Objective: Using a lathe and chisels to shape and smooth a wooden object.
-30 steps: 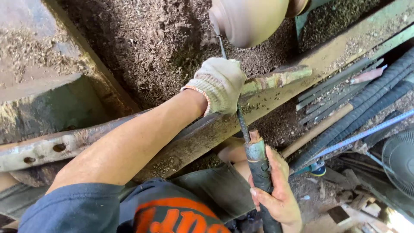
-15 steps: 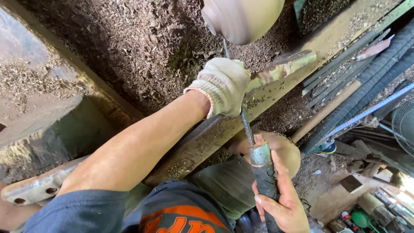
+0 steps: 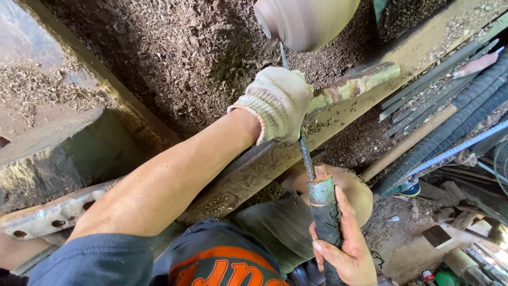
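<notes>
Left hand (image 3: 278, 103), in a knit work glove, is closed over the tool rest bar (image 3: 360, 82) and the steel shaft of the turning tool (image 3: 312, 164), pinning the shaft down where it crosses the bar. Surroundings, biggest first: bed of wood shavings (image 3: 174, 63) fills the upper half from 9 to 1 o'clock, thick and dark. Long worn beam (image 3: 423, 50) runs diagonally from 7 to 2 o'clock, paint flaking, chips scattered on it. Grey slab (image 3: 58, 153) at 9 o'clock, with a drilled metal plate (image 3: 47, 217) below it at 8 o'clock. Stack of dark ribbed strips and rods (image 3: 465, 100) at 3 o'clock, a pale wooden stick lying among them. Round wooden workpiece (image 3: 307, 21) at 12 o'clock, surface blurred, tool tip meeting its lower edge. Floor clutter at 4 to 5 o'clock too small to identify. Pose: left forearm bare, stretched from 7 o'clock up toward centre, blue sleeve at the shoulder, wrist bent down over the bar. Right hand (image 3: 344, 249) bare at 5 o'clock, fingers wrapped tight around the tool's taped handle, thumb along its side, handle held low near the person's knee, shaft angled up to 12.
</notes>
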